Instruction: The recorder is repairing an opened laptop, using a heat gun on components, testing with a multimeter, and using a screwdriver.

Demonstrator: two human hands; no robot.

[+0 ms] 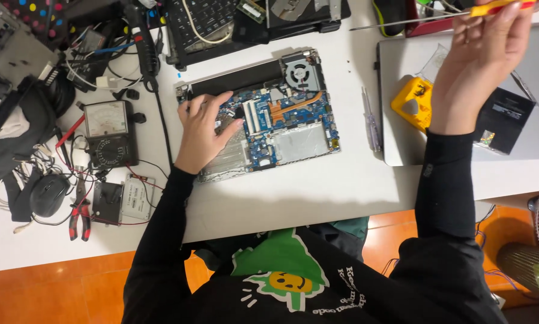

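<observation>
Left hand flat and unclenched on opened laptop base; right hand grasps screwdriver.
I work at a white table, multimeter and pliers at left, orange floor below.

One head-worn camera looks steeply down, near the white table.

A big white table holds everything. In the middle lies an opened laptop base with a blue circuit board and a round grey fan showing. To the left sit a black meter with a dial, a black computer mouse, red-handled pliers and a small flat silver drive, among many tangled wires. To the right lies a closed grey laptop. A thin clear screwdriver lies between the two laptops. A black keyboard rests at the far edge.
</observation>
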